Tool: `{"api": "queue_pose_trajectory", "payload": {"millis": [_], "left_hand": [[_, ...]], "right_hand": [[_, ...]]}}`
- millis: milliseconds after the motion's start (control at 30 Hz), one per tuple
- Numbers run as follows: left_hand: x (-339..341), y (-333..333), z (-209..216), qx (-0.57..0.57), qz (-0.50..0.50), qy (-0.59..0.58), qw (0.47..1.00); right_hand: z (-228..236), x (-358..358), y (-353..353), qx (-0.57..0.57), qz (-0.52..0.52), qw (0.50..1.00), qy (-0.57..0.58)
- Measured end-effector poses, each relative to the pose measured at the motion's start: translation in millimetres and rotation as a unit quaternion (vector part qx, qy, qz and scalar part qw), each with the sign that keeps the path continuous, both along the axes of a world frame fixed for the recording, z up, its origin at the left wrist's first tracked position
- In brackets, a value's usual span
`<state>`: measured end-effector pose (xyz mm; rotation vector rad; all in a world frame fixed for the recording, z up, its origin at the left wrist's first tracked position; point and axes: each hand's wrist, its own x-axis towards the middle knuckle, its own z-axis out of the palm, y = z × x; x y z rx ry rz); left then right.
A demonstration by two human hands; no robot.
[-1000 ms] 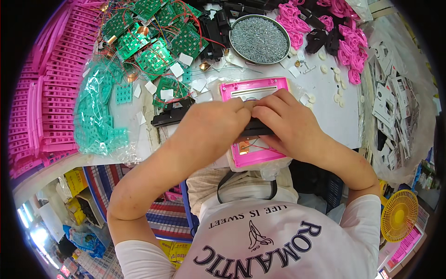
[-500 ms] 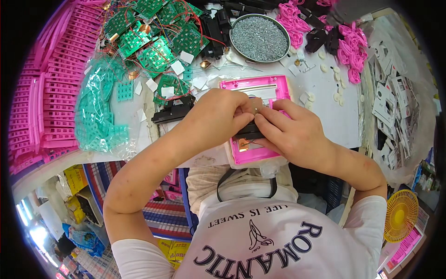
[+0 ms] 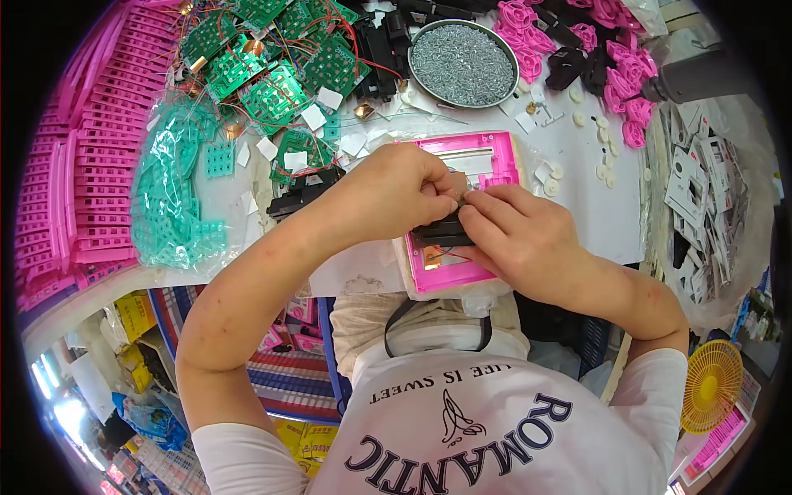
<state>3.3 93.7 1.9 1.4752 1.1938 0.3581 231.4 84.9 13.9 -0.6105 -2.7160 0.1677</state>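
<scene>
A pink plastic casing (image 3: 505, 158) lies face down at the table's near edge, on a pale pad. Inside it sits a black plastic part (image 3: 442, 233), with thin wires and a copper-coloured piece (image 3: 432, 257) beside it. My left hand (image 3: 410, 188) reaches in from the left, its thumb and fingers pinched over the part's far side; what they pinch is too small to make out. My right hand (image 3: 528, 233) is closed around the part's right end, thumb on the near side. The two hands' fingertips almost meet, partly hiding a small brown piece (image 3: 458, 183).
A round tray of screws (image 3: 461, 63) stands beyond the casing. Green circuit boards (image 3: 276, 97) with wires pile at the far left, near bagged teal pieces (image 3: 175, 190) and stacked pink casings (image 3: 103, 181). At right are a dark screwdriver-like tool (image 3: 701, 78), pink loops (image 3: 623, 82) and white cards (image 3: 689, 186).
The dark tool at the upper right has swung down into fuller view. Both hands stay over the black part, with small finger shifts; the left forearm has moved slightly left.
</scene>
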Motion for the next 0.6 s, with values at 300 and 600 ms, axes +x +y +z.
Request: {"api": "queue_pose_trajectory", "payload": {"millis": [300, 600], "left_hand": [[5.5, 10.4, 13.3, -0.01, -0.033, 0.041, 0.999], [10.0, 19.8, 9.9, -0.044, -0.05, 0.061, 0.996]], "right_hand": [[18.3, -7.4, 9.1, -0.048, 0.03, 0.996, -0.064], [14.5, -7.5, 5.9, -0.103, -0.02, 0.992, -0.073]]}}
